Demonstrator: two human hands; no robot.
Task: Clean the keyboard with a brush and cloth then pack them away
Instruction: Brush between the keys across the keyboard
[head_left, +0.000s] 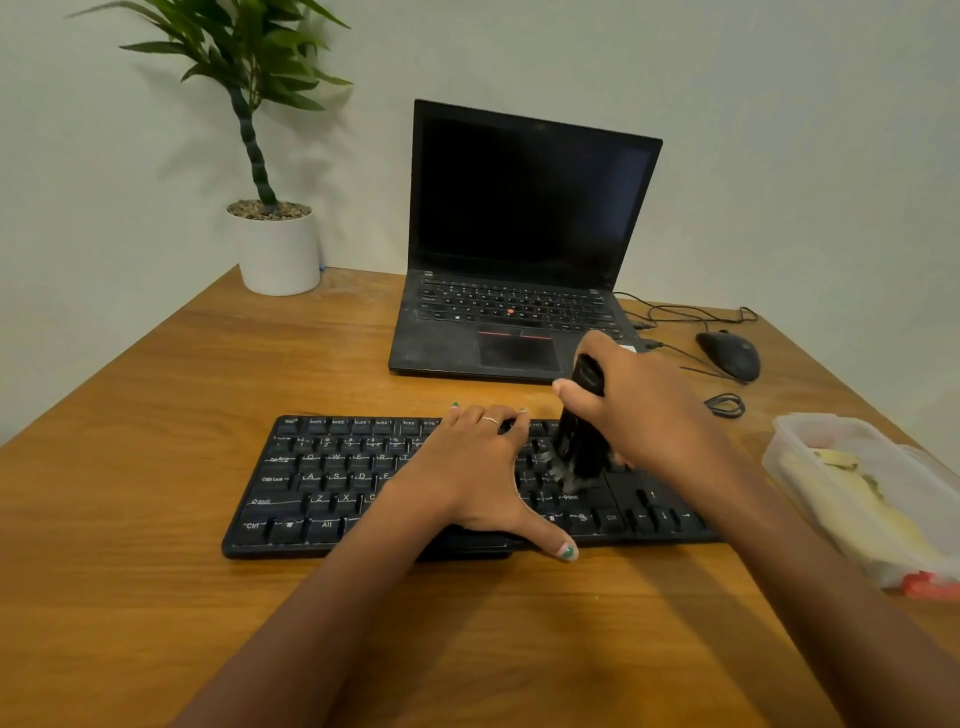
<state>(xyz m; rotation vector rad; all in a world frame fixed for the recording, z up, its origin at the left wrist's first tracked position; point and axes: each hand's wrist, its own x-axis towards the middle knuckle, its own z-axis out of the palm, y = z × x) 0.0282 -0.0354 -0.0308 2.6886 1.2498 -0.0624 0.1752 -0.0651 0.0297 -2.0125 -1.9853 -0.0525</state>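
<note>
View from above the table (208, 374). A black keyboard (322, 483) lies across the centre of the frame, its long side parallel to the near table edge. The left hand (478, 478) lies flat on the middle of the keyboard, fingers (491, 421) straight and spread, reaching to the far edge of the top key row, while the thumb extends to the near edge of the keyboard. The right hand (639, 415), just right of centre, grips a black brush (582, 436) by its handle, fingers curled round it with the thumb across the front; the brush stands nearly upright, its handle top rising above the thumb and its pale bristles pressed onto the keys at the right end of the main key block, just beside the left hand's index finger. At the right edge of the frame stands a translucent plastic container (810, 436) with yellow cloth (852, 499) inside. Behind the keyboard sits an open laptop (519, 234), screen dark; right of it, a black mouse (730, 356) with its cable. A potted plant (278, 244) occupies the upper left.
</note>
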